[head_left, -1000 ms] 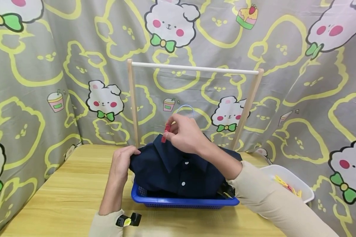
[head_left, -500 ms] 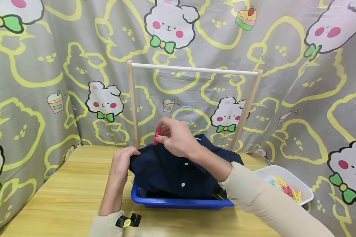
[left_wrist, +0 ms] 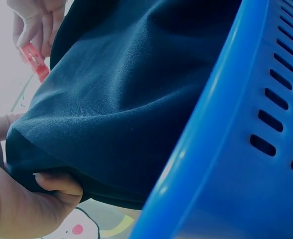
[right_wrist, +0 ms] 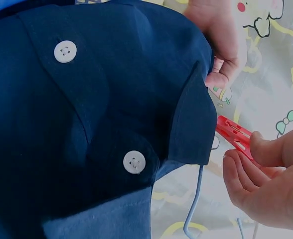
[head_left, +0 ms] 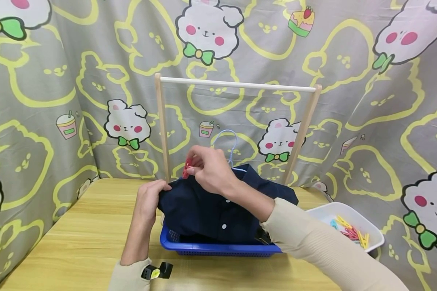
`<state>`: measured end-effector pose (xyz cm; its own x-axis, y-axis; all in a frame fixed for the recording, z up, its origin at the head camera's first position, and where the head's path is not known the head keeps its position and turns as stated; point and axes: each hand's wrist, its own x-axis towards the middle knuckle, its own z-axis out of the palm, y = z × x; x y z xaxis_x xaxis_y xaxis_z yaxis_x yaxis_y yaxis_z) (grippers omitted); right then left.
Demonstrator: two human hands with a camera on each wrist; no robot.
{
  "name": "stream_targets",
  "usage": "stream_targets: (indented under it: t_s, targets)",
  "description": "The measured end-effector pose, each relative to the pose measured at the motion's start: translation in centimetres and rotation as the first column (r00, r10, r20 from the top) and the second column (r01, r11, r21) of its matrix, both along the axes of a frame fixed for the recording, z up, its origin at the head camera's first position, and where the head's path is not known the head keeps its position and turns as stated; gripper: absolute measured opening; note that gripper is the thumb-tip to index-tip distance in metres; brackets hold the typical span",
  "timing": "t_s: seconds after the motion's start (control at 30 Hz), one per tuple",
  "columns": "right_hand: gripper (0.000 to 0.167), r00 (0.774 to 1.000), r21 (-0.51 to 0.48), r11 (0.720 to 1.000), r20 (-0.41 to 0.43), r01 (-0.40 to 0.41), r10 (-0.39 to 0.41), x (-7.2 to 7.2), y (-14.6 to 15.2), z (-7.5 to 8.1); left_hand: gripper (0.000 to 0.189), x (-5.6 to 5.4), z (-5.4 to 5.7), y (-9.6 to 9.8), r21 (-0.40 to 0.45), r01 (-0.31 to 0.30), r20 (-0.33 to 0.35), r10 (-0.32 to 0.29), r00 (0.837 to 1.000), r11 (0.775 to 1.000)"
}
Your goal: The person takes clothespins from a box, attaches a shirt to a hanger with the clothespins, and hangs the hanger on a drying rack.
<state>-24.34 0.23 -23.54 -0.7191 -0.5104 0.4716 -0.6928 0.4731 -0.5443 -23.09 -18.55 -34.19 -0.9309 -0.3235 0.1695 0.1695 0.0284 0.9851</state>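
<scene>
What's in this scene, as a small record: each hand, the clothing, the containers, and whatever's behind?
Left hand: pinches one end of the shirt
Right hand: pinches a red peg, tip at the shirt's edge; whether it grips the cloth is unclear
Shirt: dark blue, white buttons, partly in the basket
Hanger: light blue, hook rising behind the collar
Basket: blue, on the table
Tray: white, holds loose pegs
Behind: rack, patterned curtain

Cartoon-print curtains (head_left: 240, 109) behind and beside the table (head_left: 80, 230) make this a booth.
</scene>
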Motion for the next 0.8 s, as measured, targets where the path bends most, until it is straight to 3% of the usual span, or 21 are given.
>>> stream_targets:
  t_s: [0.8]
  targets:
    - [0.012, 0.997, 0.058, 0.998, -0.073, 0.022, -0.018, -0.73, -0.84, -0.43, 0.025, -0.02, 0.04, 0.05, -0.012, -0.006, 0.000, 0.006, 1.000, 1.000]
